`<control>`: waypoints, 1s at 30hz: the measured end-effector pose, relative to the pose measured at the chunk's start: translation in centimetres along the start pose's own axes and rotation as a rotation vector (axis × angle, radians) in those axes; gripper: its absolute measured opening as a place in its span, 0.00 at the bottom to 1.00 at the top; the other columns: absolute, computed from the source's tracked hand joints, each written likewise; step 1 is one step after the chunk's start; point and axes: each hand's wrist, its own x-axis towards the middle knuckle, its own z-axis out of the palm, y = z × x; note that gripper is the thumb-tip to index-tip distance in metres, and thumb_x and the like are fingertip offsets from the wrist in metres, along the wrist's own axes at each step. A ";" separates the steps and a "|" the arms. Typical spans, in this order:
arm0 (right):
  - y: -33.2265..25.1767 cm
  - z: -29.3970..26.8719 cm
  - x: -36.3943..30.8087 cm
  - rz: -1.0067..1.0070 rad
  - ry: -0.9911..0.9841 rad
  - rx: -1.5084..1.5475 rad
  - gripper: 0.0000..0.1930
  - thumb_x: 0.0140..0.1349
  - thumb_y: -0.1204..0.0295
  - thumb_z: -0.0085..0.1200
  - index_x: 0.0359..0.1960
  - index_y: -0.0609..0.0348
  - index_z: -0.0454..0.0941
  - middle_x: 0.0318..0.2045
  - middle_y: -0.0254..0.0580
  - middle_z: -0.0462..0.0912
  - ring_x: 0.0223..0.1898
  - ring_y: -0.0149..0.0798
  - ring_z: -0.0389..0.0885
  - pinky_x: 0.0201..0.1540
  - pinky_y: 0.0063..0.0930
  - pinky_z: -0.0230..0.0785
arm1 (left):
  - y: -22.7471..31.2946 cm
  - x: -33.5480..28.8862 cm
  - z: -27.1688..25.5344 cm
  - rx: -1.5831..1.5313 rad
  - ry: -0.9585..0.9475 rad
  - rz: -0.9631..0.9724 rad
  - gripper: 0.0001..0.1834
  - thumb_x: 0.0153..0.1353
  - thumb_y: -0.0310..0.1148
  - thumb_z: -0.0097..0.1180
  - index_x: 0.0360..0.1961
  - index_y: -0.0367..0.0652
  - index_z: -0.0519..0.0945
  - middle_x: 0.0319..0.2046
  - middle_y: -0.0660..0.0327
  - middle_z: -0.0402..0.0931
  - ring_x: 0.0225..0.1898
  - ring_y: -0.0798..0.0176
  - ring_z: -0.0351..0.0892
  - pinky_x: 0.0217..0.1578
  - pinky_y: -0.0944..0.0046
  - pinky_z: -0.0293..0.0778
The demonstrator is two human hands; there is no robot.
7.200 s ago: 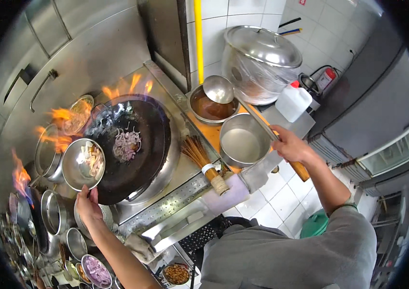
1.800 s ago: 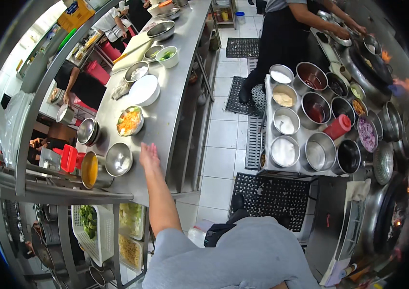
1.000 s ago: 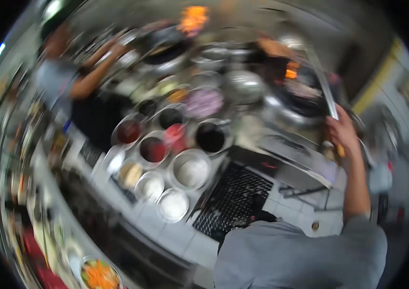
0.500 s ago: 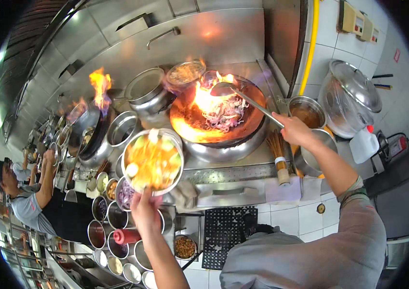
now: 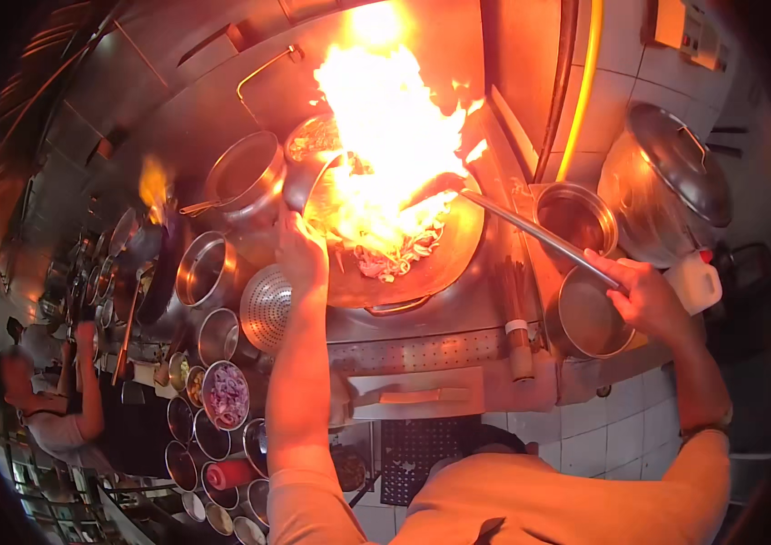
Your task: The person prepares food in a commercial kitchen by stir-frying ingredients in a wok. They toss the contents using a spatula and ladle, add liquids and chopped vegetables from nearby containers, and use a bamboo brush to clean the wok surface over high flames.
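My right hand [image 5: 647,295] is closed around the long handle of a metal ladle [image 5: 544,238], whose head disappears in the flames. The ladle reaches into a large wok [image 5: 336,283] on the stove. Pale and purplish sliced food [image 5: 385,263] lies in it, and a tall bright fire hides its far part. At the wok's left edge, my left hand [image 5: 306,250] grips what looks like a tipped metal bowl [image 5: 300,186]. The bowl's opening and contents are hidden by glare. Below that hand a perforated metal colander [image 5: 265,304] leans on the counter, partly behind my forearm.
Left of the wok stand a lidded pot [image 5: 245,173] and a metal pot [image 5: 206,268]. Nearer are a bowl of chopped purple onion [image 5: 226,397] and a red bottle [image 5: 229,473]. A brush [image 5: 519,350] and pots [image 5: 596,313] stand right. A co-worker [image 5: 54,409] works at the far left.
The bowl of vegetables has gone from the near left, and my left hand has moved up to the wok. Flames have flared much higher. My right hand has moved right and nearer.
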 end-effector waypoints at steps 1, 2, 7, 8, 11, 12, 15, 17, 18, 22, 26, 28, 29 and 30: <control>-0.1 -0.1 0.0 0.038 -0.023 -0.013 0.34 0.54 0.81 0.52 0.66 0.45 0.68 0.32 0.49 0.77 0.32 0.50 0.76 0.41 0.38 0.69 | 0.5 0.2 -0.1 -0.128 -0.058 -0.008 0.17 0.65 0.30 0.43 0.52 0.36 0.74 0.50 0.45 0.77 0.42 0.42 0.80 0.42 0.50 0.77; -0.4 -0.1 0.3 0.008 -0.025 -0.069 0.34 0.54 0.81 0.52 0.66 0.44 0.68 0.30 0.48 0.75 0.30 0.49 0.75 0.39 0.38 0.68 | 0.7 0.1 -0.1 -0.253 -0.113 -0.020 0.17 0.66 0.31 0.41 0.52 0.36 0.74 0.53 0.46 0.75 0.41 0.44 0.81 0.41 0.49 0.78; 1.4 4.7 2.8 -0.200 0.084 -0.206 0.36 0.54 0.83 0.50 0.67 0.44 0.65 0.47 0.49 0.80 0.37 0.45 0.79 0.42 0.31 0.70 | -0.8 -1.7 1.0 0.088 -0.157 0.184 0.07 0.62 0.30 0.48 0.36 0.37 0.75 0.56 0.45 0.74 0.35 0.43 0.83 0.33 0.48 0.79; 0.6 5.2 3.2 -0.229 0.071 -0.208 0.36 0.54 0.83 0.50 0.67 0.44 0.65 0.47 0.49 0.80 0.37 0.45 0.79 0.42 0.31 0.70 | -1.7 -1.9 0.6 0.081 0.101 0.101 0.06 0.60 0.27 0.50 0.35 0.36 0.75 0.54 0.45 0.75 0.34 0.43 0.82 0.33 0.48 0.79; -2.4 8.2 4.0 -0.007 -0.129 0.141 0.34 0.56 0.82 0.50 0.68 0.50 0.64 0.57 0.45 0.78 0.40 0.38 0.80 0.46 0.27 0.72 | -3.7 -5.7 -4.1 -0.317 0.185 -0.570 0.03 0.57 0.22 0.55 0.31 0.35 0.74 0.35 0.47 0.79 0.30 0.51 0.81 0.34 0.53 0.80; -3.4 9.4 3.7 0.002 -0.136 0.379 0.34 0.57 0.80 0.51 0.69 0.52 0.61 0.53 0.45 0.78 0.35 0.35 0.78 0.38 0.25 0.72 | -5.5 -7.6 -5.6 -0.647 0.240 -0.852 0.04 0.59 0.23 0.55 0.29 0.35 0.73 0.29 0.51 0.79 0.29 0.56 0.81 0.33 0.56 0.81; -4.4 14.0 1.5 -0.045 -0.185 0.970 0.38 0.61 0.75 0.54 0.72 0.55 0.50 0.41 0.43 0.76 0.21 0.26 0.73 0.19 0.18 0.70 | -6.3 -13.0 -15.5 -1.291 0.480 -1.080 0.05 0.62 0.24 0.56 0.28 0.41 0.74 0.29 0.63 0.76 0.28 0.63 0.79 0.33 0.63 0.80; -7.0 16.7 0.4 -0.170 -0.264 1.100 0.40 0.62 0.74 0.55 0.73 0.55 0.46 0.37 0.42 0.74 0.19 0.24 0.71 0.14 0.16 0.68 | -5.9 -17.3 -22.9 -1.350 0.557 -1.117 0.05 0.63 0.25 0.56 0.30 0.40 0.74 0.30 0.61 0.77 0.29 0.63 0.80 0.34 0.64 0.82; -10.3 17.2 -0.4 -0.188 -0.322 1.276 0.40 0.63 0.72 0.55 0.73 0.54 0.44 0.34 0.40 0.71 0.17 0.25 0.69 0.12 0.17 0.68 | -5.9 -19.9 -26.9 -1.324 0.624 -1.145 0.04 0.63 0.25 0.56 0.30 0.39 0.75 0.30 0.60 0.77 0.29 0.64 0.80 0.34 0.65 0.83; -20.8 20.2 -0.5 -0.197 -0.784 1.467 0.42 0.63 0.68 0.56 0.73 0.55 0.41 0.33 0.39 0.68 0.12 0.24 0.64 0.07 0.18 0.64 | -8.2 -35.6 -42.0 -0.946 0.979 -1.265 0.06 0.63 0.27 0.57 0.34 0.36 0.74 0.32 0.57 0.77 0.32 0.61 0.82 0.37 0.65 0.83; -28.9 24.4 -4.6 -0.266 -1.050 1.394 0.38 0.64 0.72 0.53 0.72 0.60 0.45 0.31 0.38 0.69 0.12 0.21 0.63 0.07 0.15 0.63 | -5.8 -53.2 -53.4 -0.578 1.341 -1.407 0.06 0.63 0.25 0.56 0.32 0.37 0.72 0.32 0.57 0.76 0.32 0.59 0.82 0.36 0.64 0.83; -32.4 25.8 -7.3 -0.294 -1.130 1.326 0.36 0.64 0.74 0.51 0.71 0.61 0.46 0.30 0.37 0.69 0.12 0.20 0.62 0.08 0.14 0.62 | -4.0 -60.7 -57.2 -0.439 1.596 -1.420 0.05 0.64 0.24 0.55 0.33 0.35 0.72 0.32 0.57 0.76 0.31 0.58 0.81 0.36 0.63 0.84; -33.9 27.0 -8.6 -0.294 -1.144 1.236 0.36 0.64 0.74 0.50 0.72 0.61 0.47 0.30 0.37 0.70 0.13 0.19 0.62 0.08 0.14 0.61 | -2.9 -64.1 -59.2 -0.367 1.726 -1.397 0.05 0.64 0.24 0.55 0.35 0.34 0.72 0.33 0.56 0.75 0.32 0.57 0.81 0.37 0.62 0.84; -35.4 28.0 -9.9 -0.294 -1.143 1.148 0.36 0.64 0.74 0.50 0.72 0.60 0.48 0.30 0.36 0.70 0.13 0.19 0.62 0.09 0.13 0.61 | -2.1 -67.7 -61.1 -0.302 1.845 -1.370 0.05 0.64 0.23 0.54 0.36 0.33 0.72 0.33 0.55 0.75 0.33 0.56 0.81 0.38 0.61 0.84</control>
